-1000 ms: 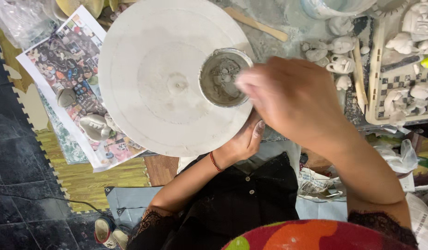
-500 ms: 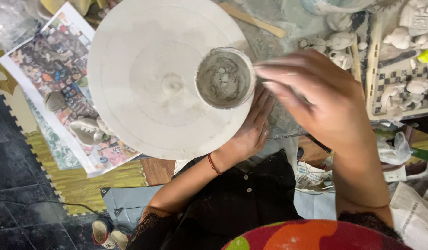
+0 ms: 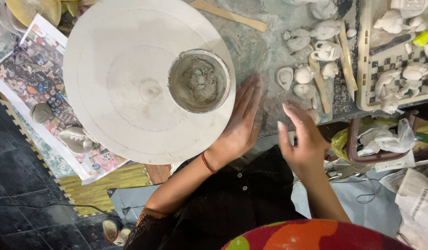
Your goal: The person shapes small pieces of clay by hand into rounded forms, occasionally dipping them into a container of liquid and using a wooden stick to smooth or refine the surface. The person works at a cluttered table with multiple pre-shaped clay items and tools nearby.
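Note:
My left hand [image 3: 240,121] lies flat, fingers apart, on the grey work surface just right of the round white disc [image 3: 116,83]. My right hand [image 3: 301,139] hovers open beside it near the table's front edge, holding nothing. On the disc's right side stands a small round container [image 3: 198,81] with grey clay slurry and lumps inside. A red thread bracelet circles my left wrist.
Several small white clay figures [image 3: 306,55] and wooden sticks [image 3: 229,15] lie on the table beyond my hands. A checkered tray [image 3: 379,69] of more clay pieces sits at right. A printed sheet [image 3: 28,88] with clay lumps lies at left. Crumpled bags and newspaper are at lower right.
My right hand has pulled back from over the container toward the table edge and opened. My left hand has spread flat on the table beside the disc.

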